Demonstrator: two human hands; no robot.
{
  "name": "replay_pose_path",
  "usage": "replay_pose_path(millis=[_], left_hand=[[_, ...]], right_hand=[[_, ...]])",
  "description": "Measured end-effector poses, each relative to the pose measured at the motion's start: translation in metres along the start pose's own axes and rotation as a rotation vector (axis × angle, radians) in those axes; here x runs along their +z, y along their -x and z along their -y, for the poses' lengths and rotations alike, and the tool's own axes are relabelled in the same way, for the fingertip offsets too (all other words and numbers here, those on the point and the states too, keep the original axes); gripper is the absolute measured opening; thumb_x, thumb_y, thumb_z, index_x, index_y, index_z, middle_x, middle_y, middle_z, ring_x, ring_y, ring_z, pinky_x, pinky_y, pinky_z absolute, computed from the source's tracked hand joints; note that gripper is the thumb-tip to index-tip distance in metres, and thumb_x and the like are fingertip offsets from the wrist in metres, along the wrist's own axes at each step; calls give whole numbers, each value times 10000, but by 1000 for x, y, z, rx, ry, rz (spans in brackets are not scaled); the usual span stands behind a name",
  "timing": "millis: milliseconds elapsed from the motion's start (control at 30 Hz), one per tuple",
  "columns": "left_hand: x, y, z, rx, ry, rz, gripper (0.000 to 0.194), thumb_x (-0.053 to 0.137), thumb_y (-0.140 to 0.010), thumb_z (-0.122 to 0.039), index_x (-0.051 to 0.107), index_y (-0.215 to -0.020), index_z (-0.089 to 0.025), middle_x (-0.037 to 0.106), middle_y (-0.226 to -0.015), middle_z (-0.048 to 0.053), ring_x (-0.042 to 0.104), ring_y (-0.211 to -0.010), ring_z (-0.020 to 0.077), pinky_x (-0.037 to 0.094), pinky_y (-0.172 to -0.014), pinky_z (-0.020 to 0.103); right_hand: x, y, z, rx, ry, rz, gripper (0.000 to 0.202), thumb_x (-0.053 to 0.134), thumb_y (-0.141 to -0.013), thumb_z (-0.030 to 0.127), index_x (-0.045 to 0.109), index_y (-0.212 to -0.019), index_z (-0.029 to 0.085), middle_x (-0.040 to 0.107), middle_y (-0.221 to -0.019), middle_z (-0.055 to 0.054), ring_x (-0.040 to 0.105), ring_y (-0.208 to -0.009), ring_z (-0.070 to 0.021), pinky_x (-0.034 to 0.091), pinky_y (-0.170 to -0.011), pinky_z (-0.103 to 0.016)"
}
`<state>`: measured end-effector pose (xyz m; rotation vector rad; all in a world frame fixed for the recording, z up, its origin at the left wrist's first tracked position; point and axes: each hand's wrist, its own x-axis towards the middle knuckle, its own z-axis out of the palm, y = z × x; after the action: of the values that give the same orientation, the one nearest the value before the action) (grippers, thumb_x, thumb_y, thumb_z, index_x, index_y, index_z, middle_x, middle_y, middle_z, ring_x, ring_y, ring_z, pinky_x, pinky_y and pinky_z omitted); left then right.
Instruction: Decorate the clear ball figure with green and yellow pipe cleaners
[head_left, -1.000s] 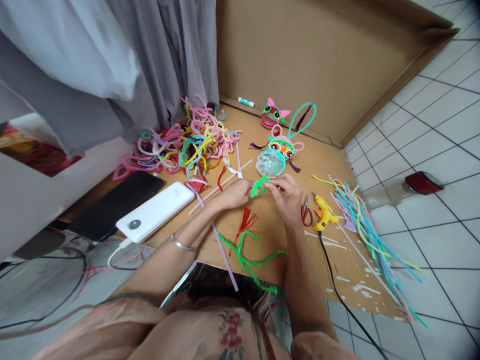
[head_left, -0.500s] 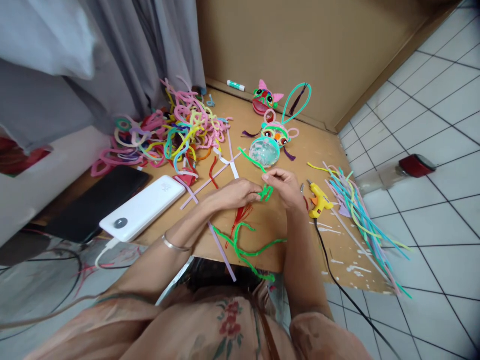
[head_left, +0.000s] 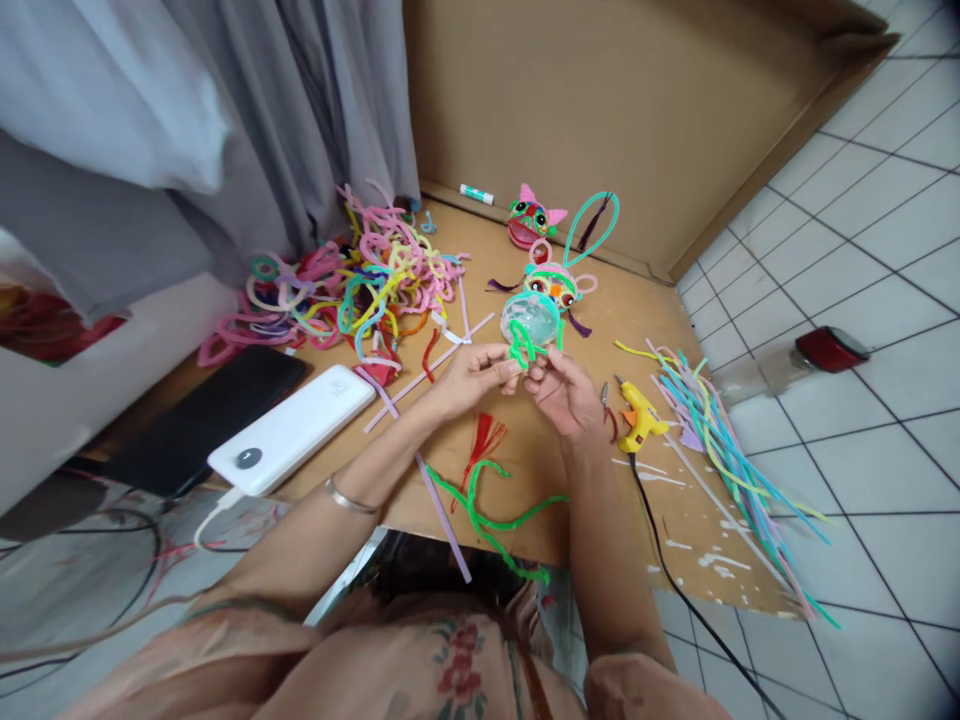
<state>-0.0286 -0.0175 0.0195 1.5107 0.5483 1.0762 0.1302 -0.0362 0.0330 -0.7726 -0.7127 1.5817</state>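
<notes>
Green pipe cleaner (head_left: 527, 350), one, bent into loops: held above the cardboard tabletop (head_left: 600, 500), on the near side of a clear bowl (head_left: 534, 318). Left hand (head_left: 480, 378) and right hand (head_left: 564, 392): fingertips of each pinched on it. Handling, by judgement: very light, fuzzy, pliable, little slip; best gripped where strands cross. Bowl: turquoise-rimmed, probably thin; contents indistinct. Red-lidded container (head_left: 831, 348): beyond the table's right edge, clear-bodied; contents not discernible.

Peach top (head_left: 352, 665) with loose sleeves (head_left: 634, 680), green-leaved red flower print (head_left: 460, 662), silver left-wrist bangle (head_left: 349, 498)
</notes>
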Motion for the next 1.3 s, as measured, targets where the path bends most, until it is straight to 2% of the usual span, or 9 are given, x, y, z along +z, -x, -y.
replay_pose_path(millis=[300,500,667,833,967,1067,1167,1233,1300], left_hand=[[4,-3,7,-107,115,-245,405,715,-711,-499,551,-614,-141,562,-529,-24,505,-484,75,422,-526,208],[5,-3,4,-107,-35,-236,320,651,-739,-397,522,-584,-149,569,-516,-20,490,-475,68,393,-525,199],[3,-3,6,-136,-144,-236,270,593,-730,-342,511,-556,-152,551,-481,-22,449,-451,66,338,-495,195],[-1,-4,5,-144,-111,-229,273,596,-702,-368,494,-556,-161,543,-476,-26,454,-454,69,337,-508,203],[-4,-2,-3,-133,-57,-172,234,601,-685,-350,511,-582,-160,539,-476,-33,455,-460,68,360,-533,207],[-5,0,-8,-142,-4,-46,217,608,-684,-345,530,-612,-156,539,-480,-37,465,-460,71,368,-538,211],[-5,2,-9,-165,14,24,212,619,-690,-335,545,-621,-149,535,-483,-38,466,-466,68,362,-540,210],[-5,2,-7,-173,37,34,223,636,-692,-335,542,-617,-147,523,-484,-40,463,-471,67,362,-542,211],[-5,2,-5,-166,88,42,252,658,-692,-347,530,-606,-147,507,-487,-44,449,-465,64,361,-529,213]], right_hand=[[-7,-9,-11,-118,49,-29,229,761,-647,228,536,-684,223,610,-645,55,579,-636,-98,492,-575,-225],[-14,-12,-11,-196,73,-122,197,757,-662,234,561,-674,224,695,-758,21,629,-716,-125,523,-658,-278],[-5,-7,-8,-251,-2,-78,203,717,-754,341,569,-663,236,708,-786,3,660,-864,-168,526,-841,-375],[-14,-8,2,-336,-13,-69,204,692,-781,433,597,-762,253,651,-715,37,620,-711,-122,505,-695,-294],[-21,-8,6,-547,223,-325,208,750,-696,350,612,-804,237,658,-758,25,612,-716,-131,493,-701,-285],[-16,-4,6,-794,602,-496,152,719,-716,307,669,-833,226,681,-857,-19,622,-865,-177,483,-864,-345],[-7,3,5,-858,902,-337,181,647,-794,323,712,-947,250,692,-1074,-60,578,-1101,-223,387,-1049,-421],[-3,4,4,-735,917,-110,231,626,-822,364,712,-1009,260,691,-1133,-58,560,-1162,-226,369,-1073,-421],[-1,2,1,-529,847,94,258,646,-806,431,718,-973,247,716,-1040,-50,598,-1096,-225,426,-1007,-390]])
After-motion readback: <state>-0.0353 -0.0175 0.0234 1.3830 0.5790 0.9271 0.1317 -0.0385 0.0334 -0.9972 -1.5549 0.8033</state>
